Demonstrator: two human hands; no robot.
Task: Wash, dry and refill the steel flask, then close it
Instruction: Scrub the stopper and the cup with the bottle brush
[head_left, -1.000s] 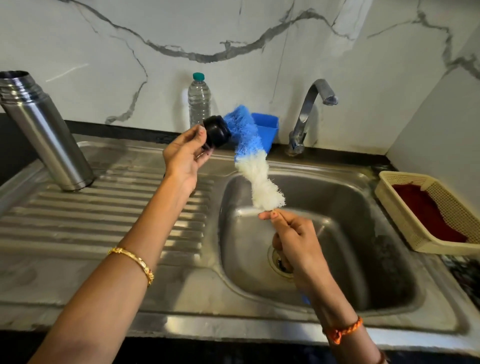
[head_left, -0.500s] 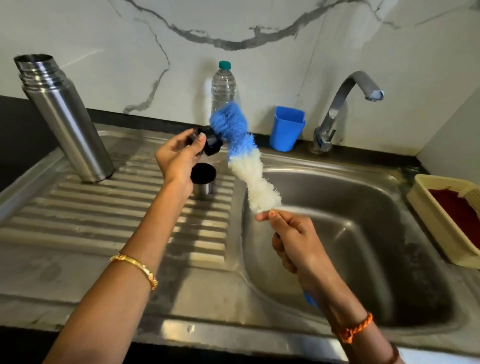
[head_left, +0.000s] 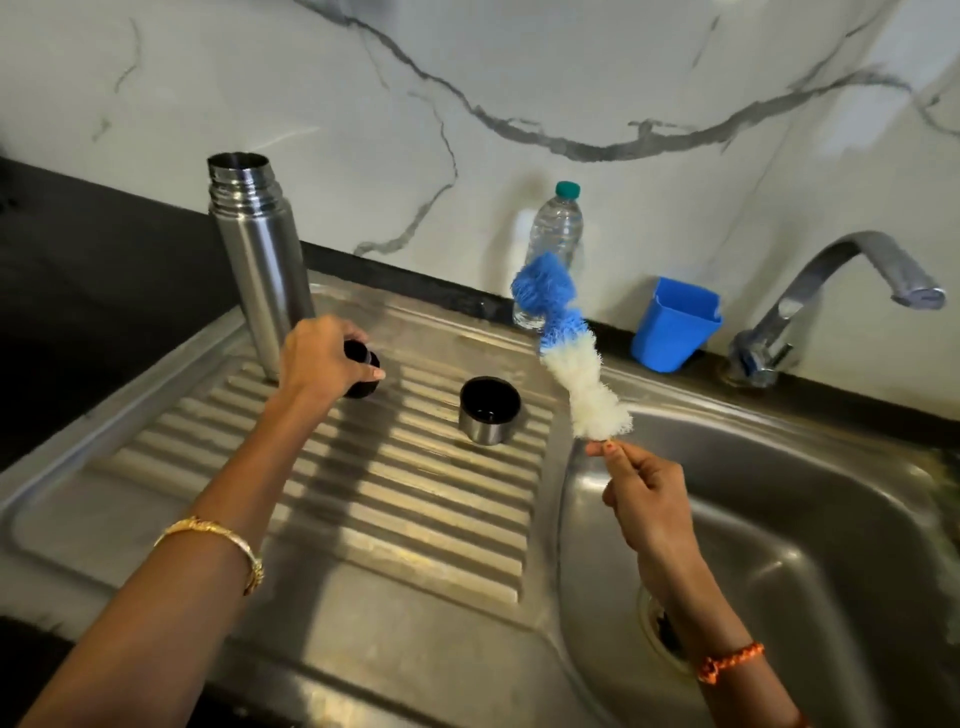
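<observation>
Surroundings: water bottle (head_left: 557, 228), blue cup (head_left: 675, 325) and tap (head_left: 852, 291) along the marble wall; steel lid cup (head_left: 489, 410) on the drainboard (head_left: 363, 499).
Flask (head_left: 257, 260): upright, uncapped, at the drainboard's back-left.
Left hand (head_left: 322, 358): grip curled over the black stopper (head_left: 361, 371), low at the drainboard.
Right hand (head_left: 644, 499): grip pinching the bottle brush (head_left: 576, 364) over the sink (head_left: 810, 519).

A clear plastic bottle (head_left: 557, 228) with a green cap stands at the marble wall (head_left: 571, 78). To its right, a blue cup (head_left: 675, 327) sits near the steel tap (head_left: 831, 291), behind the sink (head_left: 831, 519).
</observation>
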